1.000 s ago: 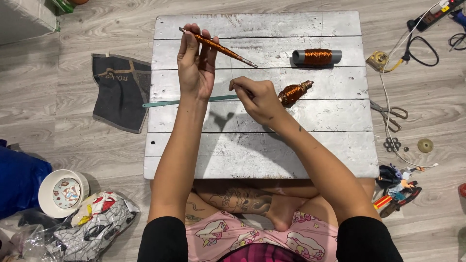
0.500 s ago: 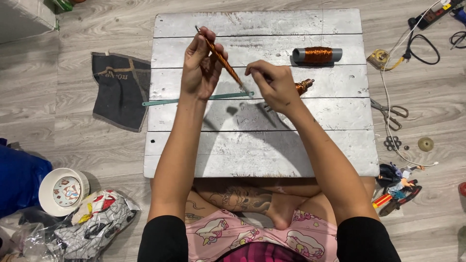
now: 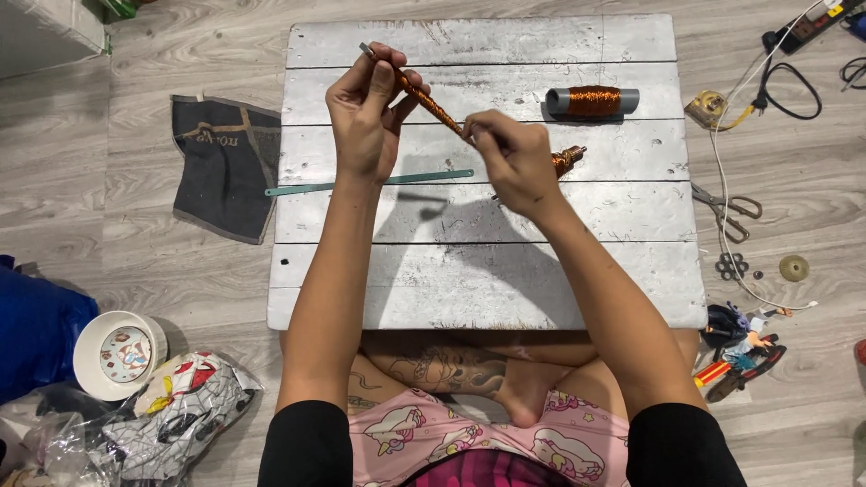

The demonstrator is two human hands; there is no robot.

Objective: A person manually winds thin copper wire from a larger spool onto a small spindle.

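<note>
Copper-wire-wrapped thin rod (image 3: 431,104) is pinched at its upper end by the left hand (image 3: 365,122) and lower down by the right hand (image 3: 512,162) (both closed), above the whitewashed plank table (image 3: 469,271).

A low whitewashed plank table (image 3: 487,280) is sitting on grey wood-look laminate flooring (image 3: 135,243), with even indoor light falling over it and casting soft shadows, and a pale wall edge (image 3: 45,27) is peeking in top left.
</note>
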